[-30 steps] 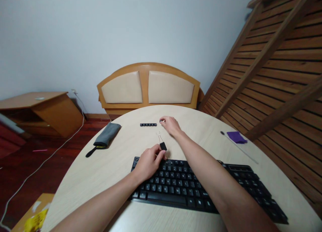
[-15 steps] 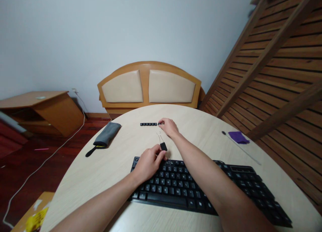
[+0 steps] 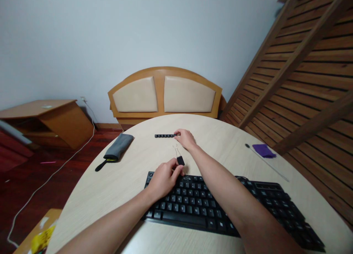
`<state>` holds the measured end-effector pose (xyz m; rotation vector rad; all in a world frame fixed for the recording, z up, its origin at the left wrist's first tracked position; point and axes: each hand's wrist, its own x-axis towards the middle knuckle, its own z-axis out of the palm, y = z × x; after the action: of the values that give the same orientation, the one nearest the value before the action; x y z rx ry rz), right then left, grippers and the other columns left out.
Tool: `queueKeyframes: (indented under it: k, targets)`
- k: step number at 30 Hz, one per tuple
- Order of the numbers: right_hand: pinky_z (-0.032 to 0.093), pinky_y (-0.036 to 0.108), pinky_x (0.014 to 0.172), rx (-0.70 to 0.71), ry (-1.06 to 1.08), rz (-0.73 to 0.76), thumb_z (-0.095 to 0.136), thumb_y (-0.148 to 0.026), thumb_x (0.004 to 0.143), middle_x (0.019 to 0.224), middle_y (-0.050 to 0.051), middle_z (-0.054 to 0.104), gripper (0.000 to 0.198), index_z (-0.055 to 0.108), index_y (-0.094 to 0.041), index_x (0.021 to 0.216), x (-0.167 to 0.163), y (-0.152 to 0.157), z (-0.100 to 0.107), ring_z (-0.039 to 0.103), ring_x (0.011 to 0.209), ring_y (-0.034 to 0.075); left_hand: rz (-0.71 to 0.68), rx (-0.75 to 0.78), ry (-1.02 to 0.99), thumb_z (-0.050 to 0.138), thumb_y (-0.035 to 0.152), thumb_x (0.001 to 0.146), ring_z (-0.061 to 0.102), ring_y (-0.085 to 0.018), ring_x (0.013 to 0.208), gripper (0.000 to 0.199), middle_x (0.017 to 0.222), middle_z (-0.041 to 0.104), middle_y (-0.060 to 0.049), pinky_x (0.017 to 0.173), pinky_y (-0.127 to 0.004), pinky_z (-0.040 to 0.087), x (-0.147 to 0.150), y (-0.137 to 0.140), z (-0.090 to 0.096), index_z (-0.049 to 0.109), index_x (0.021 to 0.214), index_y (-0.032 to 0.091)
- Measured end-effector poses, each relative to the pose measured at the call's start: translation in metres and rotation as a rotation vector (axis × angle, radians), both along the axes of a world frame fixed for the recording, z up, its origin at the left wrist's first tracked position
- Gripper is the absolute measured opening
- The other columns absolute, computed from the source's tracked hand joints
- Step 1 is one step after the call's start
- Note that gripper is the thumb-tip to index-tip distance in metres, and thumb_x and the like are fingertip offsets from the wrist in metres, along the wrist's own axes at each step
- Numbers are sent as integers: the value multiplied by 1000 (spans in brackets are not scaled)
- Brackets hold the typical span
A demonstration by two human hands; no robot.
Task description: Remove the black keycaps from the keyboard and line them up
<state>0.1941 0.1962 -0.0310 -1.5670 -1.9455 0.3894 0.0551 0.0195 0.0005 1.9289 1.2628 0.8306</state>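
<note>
My right hand (image 3: 185, 138) pinches a black keycap (image 3: 174, 135) at the right end of a row of several keycaps (image 3: 163, 136) on the table's far part. The held keycap sits against the row, partly covered by my fingertips. Closer to me, my left hand (image 3: 166, 175) is closed around a keycap puller (image 3: 180, 160) with a black handle; its two wire prongs point away from me. That hand rests over the top edge of a black keyboard (image 3: 184, 219), which my right forearm crosses.
On the round table (image 3: 110, 202), a grey pouch (image 3: 119, 147) with a black loop lies at left. A thin brush (image 3: 266, 162) and a folded purple cloth (image 3: 264, 150) lie at right. Beyond stands a padded headboard (image 3: 157, 77); wooden slats (image 3: 303, 81) lean at right.
The keycap in my right hand has come up against the end of the row, closing a small gap. My left hand stays in place with the puller. The view has shifted slightly.
</note>
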Motion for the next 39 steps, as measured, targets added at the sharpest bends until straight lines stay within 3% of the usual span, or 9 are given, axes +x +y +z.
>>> queueKeyframes:
  k: [39]
  targets:
    - [48, 27, 88, 1, -24, 28, 68, -27, 82, 105, 3, 74, 22, 69, -26, 104, -1, 1, -2, 67, 98, 18, -10, -10, 3, 46, 36, 96, 68, -21, 74, 26, 78, 74, -3, 72, -30, 48, -1, 0, 0, 58, 80, 21]
